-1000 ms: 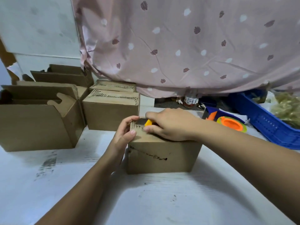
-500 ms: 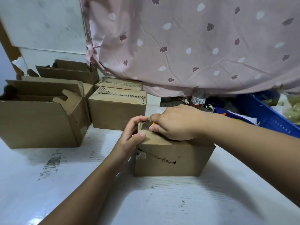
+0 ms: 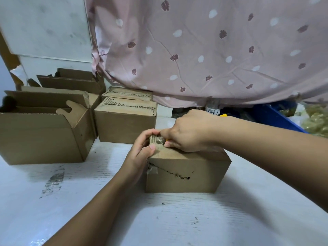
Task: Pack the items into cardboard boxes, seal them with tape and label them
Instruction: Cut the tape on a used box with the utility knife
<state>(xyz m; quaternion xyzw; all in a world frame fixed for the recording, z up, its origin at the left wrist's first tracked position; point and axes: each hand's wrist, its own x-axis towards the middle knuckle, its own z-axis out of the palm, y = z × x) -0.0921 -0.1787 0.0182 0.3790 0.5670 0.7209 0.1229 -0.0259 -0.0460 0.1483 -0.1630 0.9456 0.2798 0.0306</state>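
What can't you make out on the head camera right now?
Head view only:
- The yellow item under the right hand: its fingers cover all but a sliver.
- Top seam of the small box: covered by both hands; the left hand grips its corner.
- Contents of the open box: hidden by its own front wall.
- Label on the bottle: too small to read.
- Most of the blue crate: behind the right forearm.
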